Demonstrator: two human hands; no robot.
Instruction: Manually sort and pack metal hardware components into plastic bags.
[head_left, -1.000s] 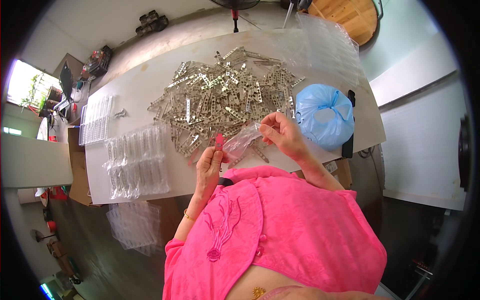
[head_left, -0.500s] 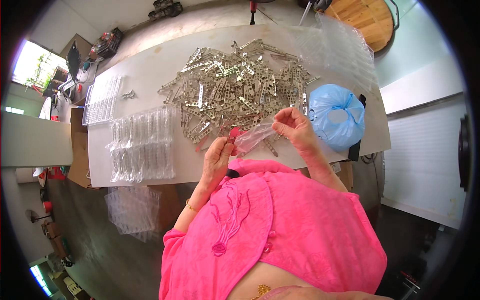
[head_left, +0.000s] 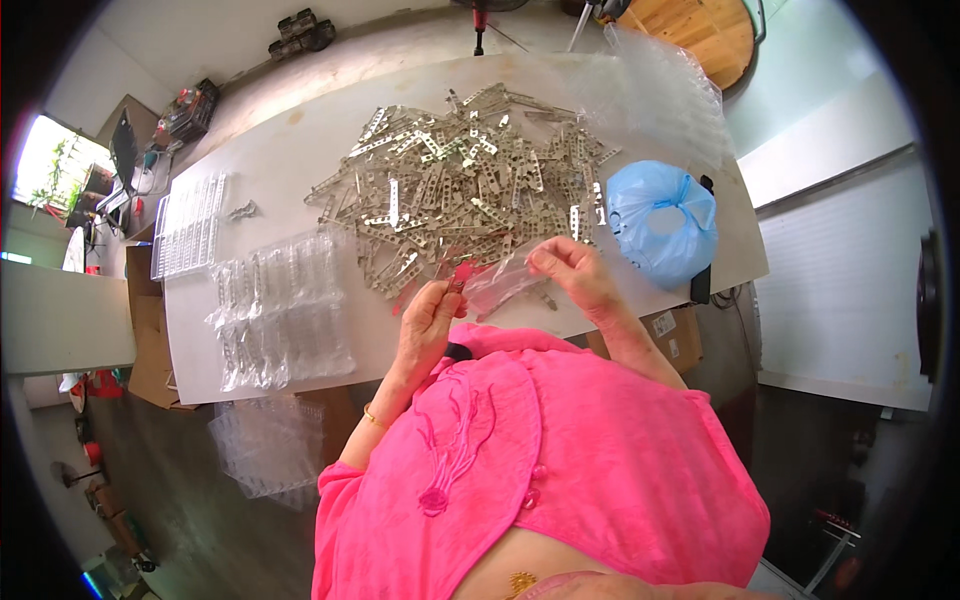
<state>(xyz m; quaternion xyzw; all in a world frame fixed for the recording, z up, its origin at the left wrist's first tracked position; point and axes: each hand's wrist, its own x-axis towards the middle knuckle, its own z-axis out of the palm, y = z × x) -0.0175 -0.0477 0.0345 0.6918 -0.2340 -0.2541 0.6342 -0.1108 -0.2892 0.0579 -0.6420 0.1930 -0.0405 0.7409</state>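
Strip (head_left: 459, 280): found in my left hand (head_left: 428, 318), pinched between thumb and bent forefinger, its upper end standing clear of the fingertips and showing pink. The remaining left fingers were curled in; whether they touched the strip could not be told. Bag (head_left: 503, 284), clear and thin, ran from beside the strip to my right hand (head_left: 588, 282), where thumb and forefinger met on its far end with no gap seen. Whether the strip's end lay inside the bag could not be determined. Both hands were over the near side of the table (head_left: 265, 165), apart, with the bag slanting between. Just beyond my fingers lay the pile (head_left: 470, 180), loose metal strips with holes, crossed at all angles. Left of my left fingers were the packs (head_left: 282, 310), clear-wrapped, in two rows; farther left and beyond, the clear tray (head_left: 190, 228), with metal bits (head_left: 242, 210) near it. Right of my right fingers sat the blue bag (head_left: 638, 220), gathered at the top. Far beyond, to the right, lay clear sheets (head_left: 665, 100).
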